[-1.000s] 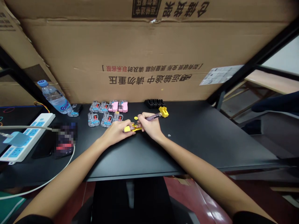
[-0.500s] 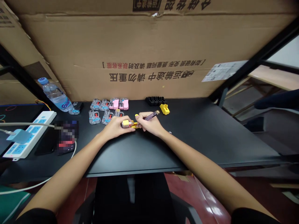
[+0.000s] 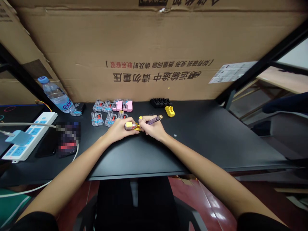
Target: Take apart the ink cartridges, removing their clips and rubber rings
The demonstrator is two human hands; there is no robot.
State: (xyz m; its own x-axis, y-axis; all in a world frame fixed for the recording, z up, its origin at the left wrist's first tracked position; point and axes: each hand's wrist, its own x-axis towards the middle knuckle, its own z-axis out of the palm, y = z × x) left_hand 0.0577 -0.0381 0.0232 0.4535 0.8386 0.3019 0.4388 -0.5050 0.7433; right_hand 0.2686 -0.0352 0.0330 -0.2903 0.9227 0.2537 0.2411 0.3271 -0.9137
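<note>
My left hand (image 3: 119,131) is closed around a small yellow-and-clear plastic piece (image 3: 129,125), above the middle of the black table. Close against it, my right hand (image 3: 152,128) pinches a slim purple pen-shaped tool (image 3: 154,120) with a brass-coloured end pointing up and right. The tool's tip is hidden by the fingers, so I cannot tell whether it touches the piece. Just beyond the hands lie several clear plastic pieces (image 3: 97,119) with red and blue parts, shaped like toy pistols. Two of that group are pink pieces (image 3: 127,105).
A black ridged part (image 3: 160,102) and a yellow plastic part (image 3: 170,111) lie at the back. A tiny white piece (image 3: 175,135) sits by my right forearm. On the left are a water bottle (image 3: 57,96), a power strip (image 3: 31,136) and a cable. Cardboard (image 3: 156,38) stands behind.
The purple tool has turned slightly in my right hand, its brass-coloured end shifting a little left. My left hand keeps its hold on the plastic piece. The view has shifted slightly.
</note>
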